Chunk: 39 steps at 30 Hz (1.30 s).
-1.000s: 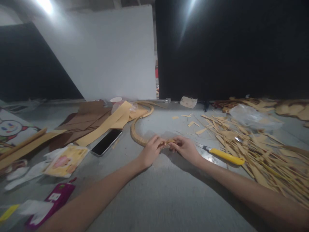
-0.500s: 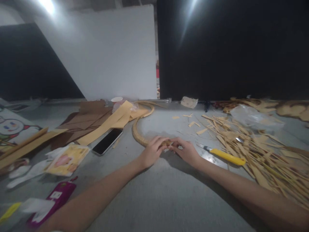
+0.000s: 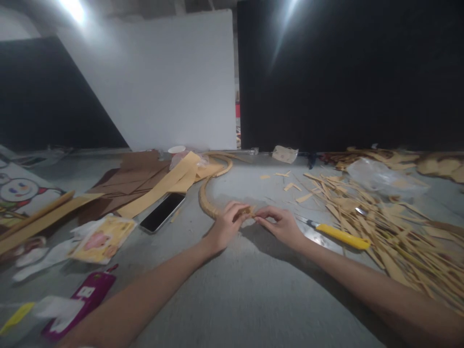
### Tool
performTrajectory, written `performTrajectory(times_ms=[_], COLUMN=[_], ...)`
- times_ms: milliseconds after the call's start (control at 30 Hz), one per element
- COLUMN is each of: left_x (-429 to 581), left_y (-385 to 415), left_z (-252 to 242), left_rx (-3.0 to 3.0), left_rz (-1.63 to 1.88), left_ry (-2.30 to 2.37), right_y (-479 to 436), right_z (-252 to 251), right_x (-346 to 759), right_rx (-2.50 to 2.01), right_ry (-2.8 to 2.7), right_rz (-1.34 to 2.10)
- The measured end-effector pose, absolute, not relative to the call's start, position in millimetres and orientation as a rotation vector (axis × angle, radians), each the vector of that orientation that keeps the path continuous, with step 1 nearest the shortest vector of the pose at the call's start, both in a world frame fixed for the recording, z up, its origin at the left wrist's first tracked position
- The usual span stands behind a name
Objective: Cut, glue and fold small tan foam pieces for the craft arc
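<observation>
A curved tan strip built of small wooden pieces [image 3: 205,195] arcs over the grey table from the back centre towards me. My left hand [image 3: 226,226] grips its near end with curled fingers. My right hand [image 3: 282,225] pinches a small wooden piece [image 3: 249,211] against that same end, fingertips meeting those of the left hand. A yellow-handled utility knife [image 3: 339,236] lies just right of my right hand, blade pointing left.
A heap of thin wooden strips [image 3: 380,217] covers the right side. A black phone [image 3: 163,212], tan paper strips [image 3: 163,186] and brown card sheets [image 3: 126,181] lie to the left. Printed packets [image 3: 103,239] and a magenta packet [image 3: 81,302] are at the near left.
Both hands stayed at the strip's near end; the fingers shifted slightly as they worked the small piece. The view drifted a little to the left.
</observation>
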<state>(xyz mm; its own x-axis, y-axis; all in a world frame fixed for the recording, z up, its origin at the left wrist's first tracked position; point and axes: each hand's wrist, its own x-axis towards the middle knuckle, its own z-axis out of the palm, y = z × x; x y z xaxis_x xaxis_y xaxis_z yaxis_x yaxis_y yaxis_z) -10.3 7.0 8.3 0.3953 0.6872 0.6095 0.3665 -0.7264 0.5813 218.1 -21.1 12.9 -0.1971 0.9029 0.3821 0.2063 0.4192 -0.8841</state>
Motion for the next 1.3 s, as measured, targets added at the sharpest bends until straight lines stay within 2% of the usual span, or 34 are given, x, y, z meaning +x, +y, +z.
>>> performTrajectory(times_ms=[267,533,767,1033,1300], left_x=[-10.9,-8.3,-8.8,-8.2,-7.3], left_y=[6.9,0.5,-2.5,-6.3,-7.0], left_z=[5.3,9.8,10.5,13.7,16.5], left_rx=[2.366,2.461,2.504,2.550,2.535], left_rz=[1.293,1.279,1.277,1.303,1.304], left_ry=[0.837,0.870,0.795,0.678,0.691], right_y=[-24.0,-24.3,-23.3,-16.7,-22.7], right_z=[10.4,16.4,20.6,14.7,15.8], right_x=[218.1,217.5,216.1,217.9,216.1], right_rx=[-0.993,-0.999,-0.997,-0.973,-1.032], right_ry=[-1.778,-1.767,-1.804,-1.658,-1.662], right_rz=[0.853,0.597,0.754,1.158,0.681])
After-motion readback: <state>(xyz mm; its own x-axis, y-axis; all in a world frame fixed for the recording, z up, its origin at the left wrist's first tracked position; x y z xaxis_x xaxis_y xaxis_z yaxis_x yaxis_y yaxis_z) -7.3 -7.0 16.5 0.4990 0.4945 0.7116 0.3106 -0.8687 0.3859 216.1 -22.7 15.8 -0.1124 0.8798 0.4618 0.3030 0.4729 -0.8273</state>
